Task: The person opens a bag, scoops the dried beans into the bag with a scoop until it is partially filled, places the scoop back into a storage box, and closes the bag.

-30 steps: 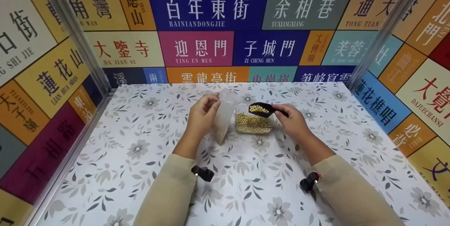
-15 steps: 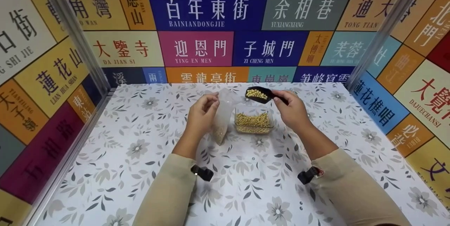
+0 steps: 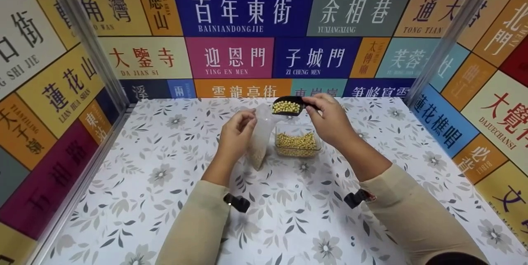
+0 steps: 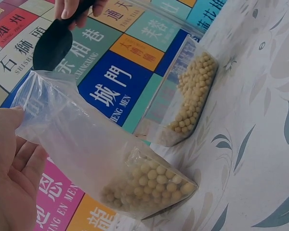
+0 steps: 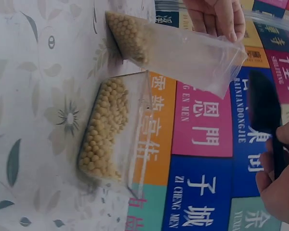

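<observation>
My left hand (image 3: 237, 133) pinches the top edge of a translucent plastic bag (image 4: 82, 130), which stands upright with yellow beans (image 4: 154, 183) in its bottom. A black scoop (image 3: 293, 106) heaped with yellow beans is held by its handle in my right hand (image 3: 332, 120). The scoop's tip is at the bag's mouth, above and behind a clear rectangular container (image 3: 277, 149). More of the same beans (image 5: 103, 127) lie in that container, just right of the bag. From the wrist views only the underside of the scoop shows.
A white tablecloth (image 3: 284, 215) with grey flowers and leaves covers the table. Colourful panels (image 3: 243, 7) with printed characters rise at the back and both sides. A dark round object (image 3: 456, 259) shows at the bottom right edge.
My right hand has lifted the bean-filled scoop from over the container and carried it left to the bag's mouth. My left hand and the bag have barely moved.
</observation>
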{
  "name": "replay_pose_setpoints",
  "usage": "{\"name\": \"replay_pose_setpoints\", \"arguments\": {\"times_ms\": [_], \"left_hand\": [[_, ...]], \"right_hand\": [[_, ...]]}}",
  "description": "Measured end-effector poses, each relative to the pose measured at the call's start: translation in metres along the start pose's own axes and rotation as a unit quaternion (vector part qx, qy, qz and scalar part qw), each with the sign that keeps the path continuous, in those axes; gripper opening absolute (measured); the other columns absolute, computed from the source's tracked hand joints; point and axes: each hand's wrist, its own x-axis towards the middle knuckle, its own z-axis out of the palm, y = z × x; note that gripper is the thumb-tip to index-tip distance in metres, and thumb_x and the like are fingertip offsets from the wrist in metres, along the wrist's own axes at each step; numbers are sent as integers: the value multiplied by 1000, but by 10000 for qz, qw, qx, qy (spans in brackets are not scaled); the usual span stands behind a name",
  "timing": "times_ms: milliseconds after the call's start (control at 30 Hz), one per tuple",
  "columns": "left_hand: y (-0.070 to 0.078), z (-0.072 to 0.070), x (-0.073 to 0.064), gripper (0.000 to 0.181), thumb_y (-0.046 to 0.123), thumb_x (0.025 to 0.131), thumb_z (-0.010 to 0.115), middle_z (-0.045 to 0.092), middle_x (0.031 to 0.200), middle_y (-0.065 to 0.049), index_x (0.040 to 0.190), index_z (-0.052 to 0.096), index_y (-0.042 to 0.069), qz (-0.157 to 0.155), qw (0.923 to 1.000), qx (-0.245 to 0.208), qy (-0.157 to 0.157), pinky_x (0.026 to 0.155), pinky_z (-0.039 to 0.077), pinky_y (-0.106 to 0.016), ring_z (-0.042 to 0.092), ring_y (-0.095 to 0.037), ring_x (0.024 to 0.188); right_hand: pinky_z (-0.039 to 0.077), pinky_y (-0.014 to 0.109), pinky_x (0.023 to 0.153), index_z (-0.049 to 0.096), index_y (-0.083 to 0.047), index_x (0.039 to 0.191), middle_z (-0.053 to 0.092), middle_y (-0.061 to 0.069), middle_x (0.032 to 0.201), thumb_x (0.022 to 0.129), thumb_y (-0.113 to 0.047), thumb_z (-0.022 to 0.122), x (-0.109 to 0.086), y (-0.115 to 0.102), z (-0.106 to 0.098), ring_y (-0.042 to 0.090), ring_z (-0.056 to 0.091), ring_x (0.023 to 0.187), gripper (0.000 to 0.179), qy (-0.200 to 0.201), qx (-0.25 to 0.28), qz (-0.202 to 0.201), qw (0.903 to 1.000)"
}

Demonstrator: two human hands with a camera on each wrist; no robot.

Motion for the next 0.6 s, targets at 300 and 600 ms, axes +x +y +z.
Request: {"name": "replay_pose_setpoints", "arguments": {"times_ms": [300, 600], "left_hand": [[-1, 0, 0, 7, 14, 105, 69, 74, 139, -4, 110, 71, 10, 200, 9997, -167, -22, 108, 60, -30, 72, -19, 126], [-1, 1, 0, 6, 17, 106, 68, 74, 139, -1, 109, 71, 13, 73, 9999, -70, -11, 107, 60, -30, 72, -16, 125]], "right_hand": [[46, 54, 116, 69, -12, 142, 68, 7, 134, 111, -20, 59, 4, -11, 4, 32, 57, 133, 34, -42, -949, -385, 9947], [46, 55, 115, 72, -10, 137, 71, 12, 130, 108, -13, 63, 7, -18, 3, 38, 61, 126, 31, 100, -1630, -1182, 9795]]}}
